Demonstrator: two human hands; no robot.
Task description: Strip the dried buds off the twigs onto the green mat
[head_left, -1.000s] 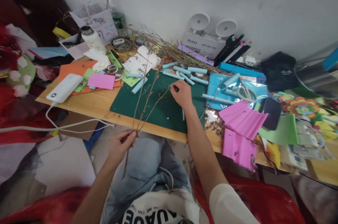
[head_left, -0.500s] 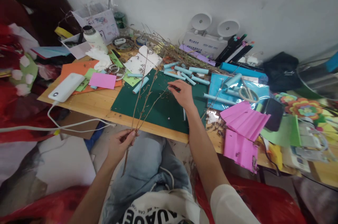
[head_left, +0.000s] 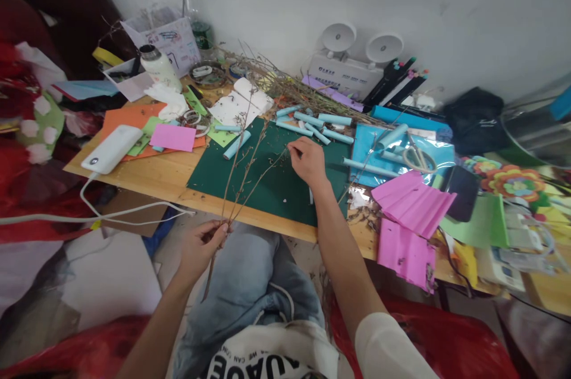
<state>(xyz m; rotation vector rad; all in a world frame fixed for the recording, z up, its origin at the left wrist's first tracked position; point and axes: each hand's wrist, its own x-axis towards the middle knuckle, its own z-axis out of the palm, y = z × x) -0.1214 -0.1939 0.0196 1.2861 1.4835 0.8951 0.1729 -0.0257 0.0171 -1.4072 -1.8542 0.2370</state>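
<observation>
A dry, branching twig (head_left: 244,179) leans up from my left hand (head_left: 206,247), which pinches its stem just off the table's front edge. The stem's lower end hangs over my lap. My right hand (head_left: 307,159) is closed at the tip of the twig's right-hand branch, above a dark green sheet (head_left: 272,200). Its fingertips are pressed together at the branch tip; any small bit between them is too small to name. Light blue paper rolls (head_left: 314,120) lie along the sheet's back edge, and one more roll (head_left: 237,145) rests at its left.
More dry twigs (head_left: 285,78) are heaped against the wall. Scissors (head_left: 419,159) lie on a blue packet (head_left: 363,147) at the right, near pink crepe paper (head_left: 414,203). A white power bank (head_left: 111,148) with a cable, a bottle (head_left: 159,66) and coloured paper (head_left: 173,137) are on the left.
My right hand has shifted slightly right and its fingers have curled closer together at the branch tip. My left hand stays nearly in place, with the stem's lower end swung slightly left.
</observation>
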